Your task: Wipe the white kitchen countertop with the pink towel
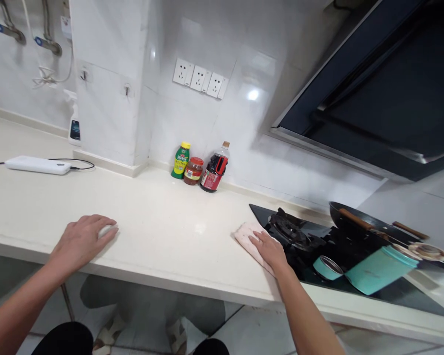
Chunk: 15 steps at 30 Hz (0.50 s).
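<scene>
My right hand (269, 249) presses down on a folded pale pink cloth (248, 238), which lies on the counter against the left edge of the black gas stove (311, 268). On the left, my left hand (82, 241) rests near the counter's front edge with its fingers curled. A small whitish thing (107, 230) shows between its thumb and fingers; its kind I cannot make out. Nearest the right hand stands the stove's burner (290, 230).
A green bottle (181, 160), a red-lidded jar (193, 171) and a dark sauce bottle (214, 170) stand by the wall. A wok (358, 217), a teal canister (381, 270) and a teal round tin (328, 267) sit on the stove. A white power bank (37, 165) and spray bottle (74, 123) are left.
</scene>
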{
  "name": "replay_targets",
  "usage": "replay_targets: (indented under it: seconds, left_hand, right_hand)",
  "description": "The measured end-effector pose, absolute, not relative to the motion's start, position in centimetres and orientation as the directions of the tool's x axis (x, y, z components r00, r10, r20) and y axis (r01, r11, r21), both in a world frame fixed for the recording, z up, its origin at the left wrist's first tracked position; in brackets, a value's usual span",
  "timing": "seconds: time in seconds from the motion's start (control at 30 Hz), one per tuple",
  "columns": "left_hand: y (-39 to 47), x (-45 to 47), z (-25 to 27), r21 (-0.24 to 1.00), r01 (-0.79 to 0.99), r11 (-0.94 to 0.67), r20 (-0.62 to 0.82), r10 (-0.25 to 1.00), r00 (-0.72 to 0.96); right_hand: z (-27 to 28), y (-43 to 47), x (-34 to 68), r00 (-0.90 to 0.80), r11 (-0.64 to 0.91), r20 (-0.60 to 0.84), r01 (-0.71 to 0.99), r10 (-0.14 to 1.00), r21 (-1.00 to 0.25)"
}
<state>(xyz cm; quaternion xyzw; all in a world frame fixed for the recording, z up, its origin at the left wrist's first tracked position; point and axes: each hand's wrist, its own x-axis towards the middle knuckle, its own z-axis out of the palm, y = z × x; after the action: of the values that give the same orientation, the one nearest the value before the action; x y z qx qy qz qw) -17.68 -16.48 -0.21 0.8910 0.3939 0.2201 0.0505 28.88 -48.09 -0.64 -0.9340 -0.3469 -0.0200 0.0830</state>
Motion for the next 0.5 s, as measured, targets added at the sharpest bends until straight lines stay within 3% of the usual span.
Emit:
replay_targets:
  seconds: [0.1, 0.3, 0.5]
  left_hand:
    - [-16.2, -17.8, -0.3, 0.281, 0.672, -0.686, 0.348, 0.725, 0.595]
    - [-15.5, -17.9, -1.2, 0.292, 0.671, -0.682, 0.348, 0.729, 0.589]
    - [-14.7, -17.8, -2.3, 0.265, 0.654, -0.709, 0.410, 0.697, 0.589]
  right_hand:
    - [-0.4, -47.6, 26.6, 0.789, -0.779, 0.062, 0.614, 0.612, -0.124]
    - [-0.4, -55.5, 20.6, 0.646, -0.648, -0.056, 0.755, 0.761, -0.101]
    - [-2.9, -60.0, 20.8, 0.652, -0.653, 0.101, 0.757, 0.751, -0.025]
